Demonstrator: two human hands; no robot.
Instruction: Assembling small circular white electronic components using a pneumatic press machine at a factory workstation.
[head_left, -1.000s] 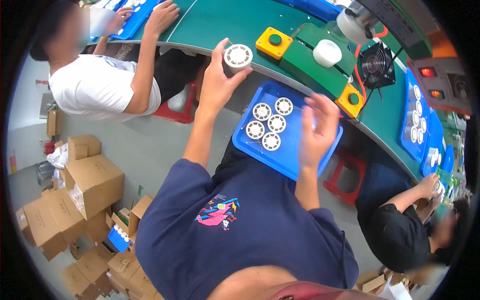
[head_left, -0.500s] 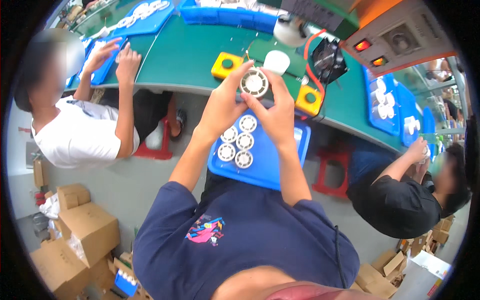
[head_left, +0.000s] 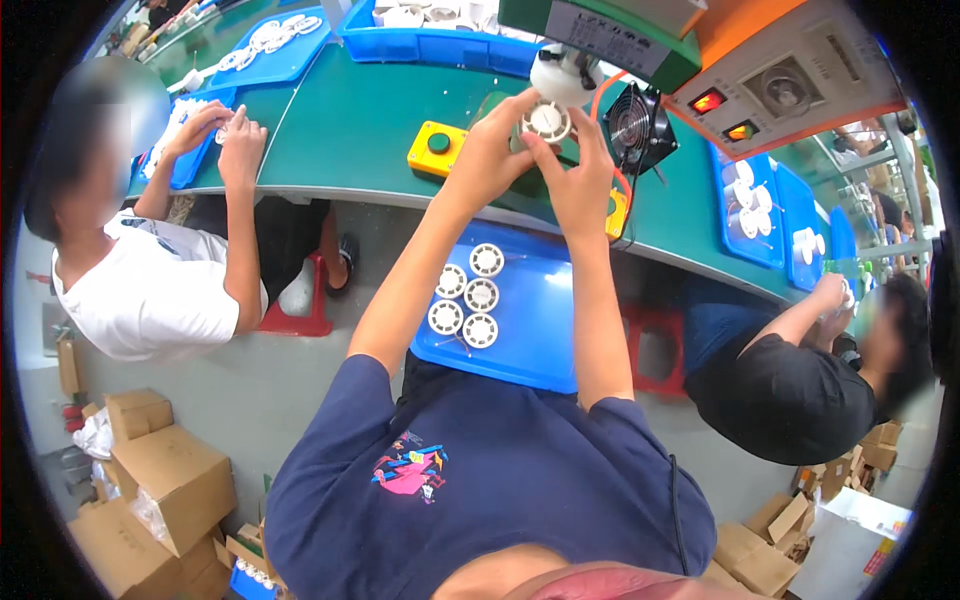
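Between my two hands is a white round slotted cap, its spoked face turned up, just below the white head of a green bench press. My left hand grips its left rim with thumb and fingers. On the other side, my right hand pinches the right rim. What lies directly under the cap is hidden by it and by my fingers. Several similar slotted caps lie face up on the left part of a blue tray at my lap, some with thin wires showing.
Yellow button boxes with green buttons flank my hands, the left box and the right box. A black fan and an orange-grey control box stand to the right. Co-workers sit on both sides; a blue bin is behind.
Both hands have carried the slotted cap forward and a little right, from in front of the press to beneath its head. The white cylindrical piece seen there before is now covered.
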